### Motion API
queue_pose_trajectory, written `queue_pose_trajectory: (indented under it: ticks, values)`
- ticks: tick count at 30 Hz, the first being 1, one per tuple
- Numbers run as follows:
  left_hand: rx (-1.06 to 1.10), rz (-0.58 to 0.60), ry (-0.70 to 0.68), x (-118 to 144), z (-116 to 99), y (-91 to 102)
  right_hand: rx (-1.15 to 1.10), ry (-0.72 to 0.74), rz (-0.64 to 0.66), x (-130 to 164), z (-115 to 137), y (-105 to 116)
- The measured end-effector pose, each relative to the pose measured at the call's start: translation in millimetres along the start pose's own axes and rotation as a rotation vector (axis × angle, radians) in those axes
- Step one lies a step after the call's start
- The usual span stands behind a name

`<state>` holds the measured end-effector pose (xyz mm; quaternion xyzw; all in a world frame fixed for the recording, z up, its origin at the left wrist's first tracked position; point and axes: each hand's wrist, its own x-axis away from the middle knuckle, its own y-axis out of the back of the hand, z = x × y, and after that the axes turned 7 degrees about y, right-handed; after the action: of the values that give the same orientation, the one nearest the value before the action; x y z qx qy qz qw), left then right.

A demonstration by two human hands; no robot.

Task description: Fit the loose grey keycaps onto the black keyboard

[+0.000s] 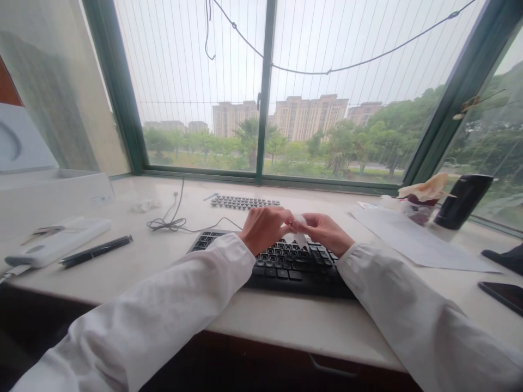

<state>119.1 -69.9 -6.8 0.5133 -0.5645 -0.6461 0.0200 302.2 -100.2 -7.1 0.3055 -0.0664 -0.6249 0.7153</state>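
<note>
White, crumpled tissue (301, 238) is sitting bunched between my left hand (265, 227) and right hand (327, 233), both hands' fingers pinching it above a black, rectangular plastic keyboard (284, 265). Remotely, I am seeing the tissue's loose end hanging downward; the keyboard's long axis is running left-right, its right end slanting nearer.

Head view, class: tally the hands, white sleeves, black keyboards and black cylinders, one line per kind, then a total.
Hands: 2 (left hand, right hand)
White sleeves: 2 (left sleeve, right sleeve)
Black keyboard: 1
Black cylinder: 1
Total: 6
</note>
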Motion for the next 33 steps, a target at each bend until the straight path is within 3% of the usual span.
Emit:
queue_pose_trajectory:
  ticks: [5,11,14,23,27,33]
  values:
    - [0.004,0.028,0.004,1.3,-0.1,-0.7,-0.106,0.028,0.030,-2.0,-4.2,-0.2]
    - [0.039,-0.031,0.015,1.4,1.1,-2.5,-0.138,0.007,-0.009,-1.7,-3.1,2.6]
    - [0.051,-0.074,0.017,1.3,2.2,-3.7,-0.272,-0.049,-0.033,-2.9,-9.6,4.2]
    - [0.164,-0.177,-0.040,2.1,-1.0,-2.9,-0.669,-0.101,0.067,-2.9,-18.1,6.8]
    - [0.125,-0.191,-0.038,3.1,-3.3,-2.0,-0.690,-0.066,0.081,-2.8,-19.1,7.2]
    - [0.064,-0.187,-0.036,4.8,-6.3,-3.5,-0.550,-0.027,-0.013,-2.5,-16.8,6.5]
